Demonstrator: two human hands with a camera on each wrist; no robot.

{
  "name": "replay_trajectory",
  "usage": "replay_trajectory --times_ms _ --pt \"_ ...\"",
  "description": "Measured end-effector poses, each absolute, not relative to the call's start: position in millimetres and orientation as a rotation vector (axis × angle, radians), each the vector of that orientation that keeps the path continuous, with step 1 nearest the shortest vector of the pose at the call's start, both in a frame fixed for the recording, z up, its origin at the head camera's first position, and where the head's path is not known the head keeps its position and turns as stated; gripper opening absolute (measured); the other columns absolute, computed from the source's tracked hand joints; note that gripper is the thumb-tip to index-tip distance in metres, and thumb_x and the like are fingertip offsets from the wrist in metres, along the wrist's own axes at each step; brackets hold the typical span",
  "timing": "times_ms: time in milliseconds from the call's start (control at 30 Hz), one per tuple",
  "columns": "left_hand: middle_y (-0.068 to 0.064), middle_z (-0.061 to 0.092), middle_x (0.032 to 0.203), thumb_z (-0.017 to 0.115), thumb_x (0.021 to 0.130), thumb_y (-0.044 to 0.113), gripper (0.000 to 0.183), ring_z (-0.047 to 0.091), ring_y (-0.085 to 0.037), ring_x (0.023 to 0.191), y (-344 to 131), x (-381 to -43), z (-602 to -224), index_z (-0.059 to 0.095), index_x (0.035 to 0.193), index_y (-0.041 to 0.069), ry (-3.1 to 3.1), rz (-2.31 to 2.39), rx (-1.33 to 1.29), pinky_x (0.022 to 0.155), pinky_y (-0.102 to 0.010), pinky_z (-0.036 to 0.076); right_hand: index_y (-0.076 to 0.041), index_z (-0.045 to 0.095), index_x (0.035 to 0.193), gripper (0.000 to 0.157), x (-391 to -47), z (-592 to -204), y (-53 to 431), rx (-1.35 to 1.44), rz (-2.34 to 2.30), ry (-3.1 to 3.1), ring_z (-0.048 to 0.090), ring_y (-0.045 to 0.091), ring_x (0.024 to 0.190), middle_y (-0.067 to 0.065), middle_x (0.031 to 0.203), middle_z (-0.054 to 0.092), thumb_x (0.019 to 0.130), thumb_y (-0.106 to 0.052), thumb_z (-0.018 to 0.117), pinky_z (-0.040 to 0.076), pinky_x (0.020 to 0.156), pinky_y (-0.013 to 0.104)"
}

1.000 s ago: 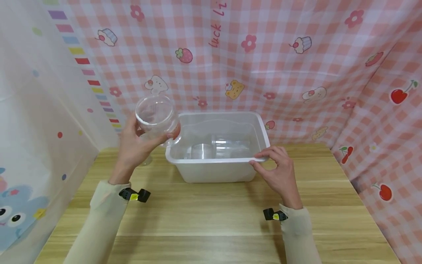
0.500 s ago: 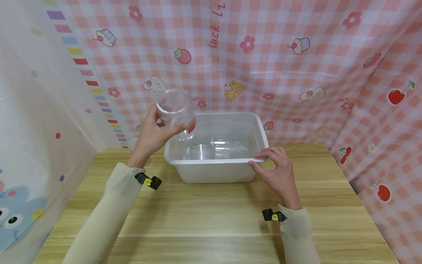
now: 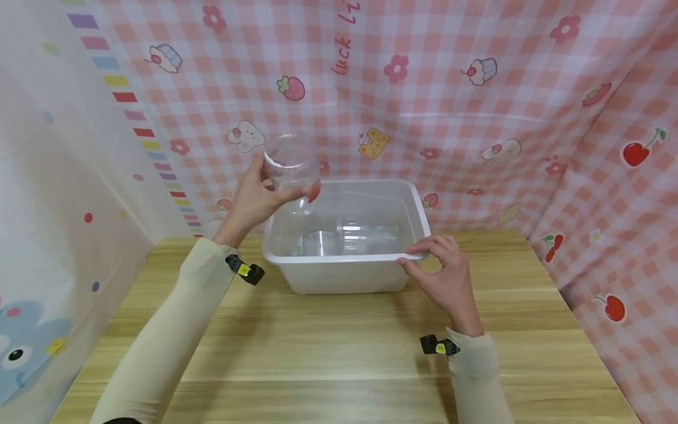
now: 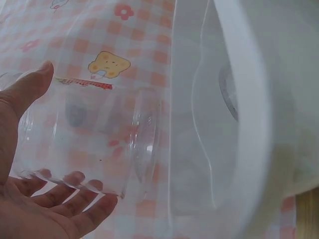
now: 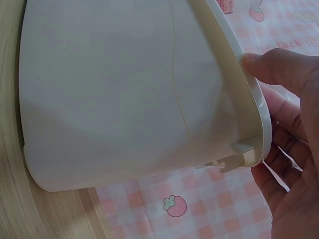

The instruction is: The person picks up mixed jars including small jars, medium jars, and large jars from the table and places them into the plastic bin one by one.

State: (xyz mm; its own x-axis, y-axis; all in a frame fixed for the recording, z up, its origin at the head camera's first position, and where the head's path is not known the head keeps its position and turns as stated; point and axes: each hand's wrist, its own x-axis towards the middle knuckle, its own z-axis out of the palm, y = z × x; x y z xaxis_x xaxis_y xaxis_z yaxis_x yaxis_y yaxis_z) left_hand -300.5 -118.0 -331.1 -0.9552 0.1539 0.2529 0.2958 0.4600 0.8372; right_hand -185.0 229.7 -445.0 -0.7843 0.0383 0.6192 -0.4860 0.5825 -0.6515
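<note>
My left hand (image 3: 256, 197) grips a clear plastic jar (image 3: 292, 159) with a red label patch, its open mouth tilted up toward me. The jar is held in the air over the left end of a white plastic tub (image 3: 344, 275). In the left wrist view, thumb and curled fingers wrap the jar (image 4: 94, 134) beside the tub wall (image 4: 192, 124). Two clear containers, one short (image 3: 322, 242) and one lying on its side (image 3: 371, 238), are inside the tub. My right hand (image 3: 447, 274) pinches the tub's front right rim; the right wrist view shows thumb and fingers on the rim (image 5: 256, 99).
The tub stands on a wood-grain table (image 3: 328, 353), near its back edge. Behind it hangs a pink checked cloth (image 3: 339, 88), and a white cloth (image 3: 79, 165) hangs on the left. Something transparent, mostly hidden, stands behind my left wrist.
My left hand has carried the jar rightward and slightly up, from beside the tub to above its left end. My right hand stays on the rim.
</note>
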Motion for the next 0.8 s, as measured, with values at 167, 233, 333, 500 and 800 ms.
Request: replay_trajectory --times_ms 167,233,333,500,800 --pt "-0.003 0.049 0.153 0.091 0.069 0.057 0.110 0.047 -0.026 0.142 -112.7 -305.7 -329.3 0.032 0.156 0.026 -2.649 -1.486 -0.371 0.113 -0.052 0.044 -0.013 0.077 0.091 0.021 -184.5 -444.2 229.3 0.352 1.165 -2.228 0.054 0.012 0.100 0.001 0.097 0.072 0.076 -0.014 0.092 0.042 0.087 0.025" --pt "-0.005 0.046 0.155 0.091 0.071 0.055 0.112 0.045 -0.028 0.144 -111.4 -308.4 -330.3 0.029 0.158 0.023 -2.690 -1.491 -0.374 0.115 -0.052 0.043 -0.013 0.077 0.091 0.020 -184.4 -444.0 229.1 0.348 1.166 -2.232 0.054 0.012 0.100 0.001 0.097 0.072 0.076 -0.014 0.092 0.042 0.087 0.026" --pt "-0.010 0.039 0.161 0.090 0.073 0.053 0.120 0.038 -0.031 0.149 -112.7 -309.9 -331.7 0.018 0.163 0.023 -2.761 -1.498 -0.350 0.118 -0.054 0.038 -0.013 0.077 0.091 0.020 -184.3 -443.4 228.9 0.343 1.161 -2.241 0.054 0.012 0.101 0.000 0.098 0.072 0.077 -0.015 0.091 0.043 0.087 0.027" --pt "-0.013 0.030 0.166 0.089 0.075 0.052 0.122 0.031 -0.035 0.153 -121.4 -306.5 -331.2 0.010 0.165 0.026 -2.776 -1.500 -0.291 0.121 -0.056 0.035 -0.013 0.077 0.090 0.020 -184.4 -442.3 228.3 0.345 1.165 -2.243 0.054 0.013 0.102 0.000 0.099 0.072 0.077 -0.016 0.091 0.043 0.089 0.028" --pt "-0.011 0.030 0.166 0.086 0.080 0.050 0.112 0.033 -0.032 0.152 -130.8 -296.9 -326.3 0.016 0.164 0.025 -2.680 -1.538 -0.257 0.122 -0.049 0.036 -0.014 0.076 0.090 0.020 -183.3 -443.8 230.1 0.337 1.168 -2.242 0.054 0.012 0.102 0.000 0.099 0.072 0.077 -0.016 0.091 0.044 0.088 0.029"
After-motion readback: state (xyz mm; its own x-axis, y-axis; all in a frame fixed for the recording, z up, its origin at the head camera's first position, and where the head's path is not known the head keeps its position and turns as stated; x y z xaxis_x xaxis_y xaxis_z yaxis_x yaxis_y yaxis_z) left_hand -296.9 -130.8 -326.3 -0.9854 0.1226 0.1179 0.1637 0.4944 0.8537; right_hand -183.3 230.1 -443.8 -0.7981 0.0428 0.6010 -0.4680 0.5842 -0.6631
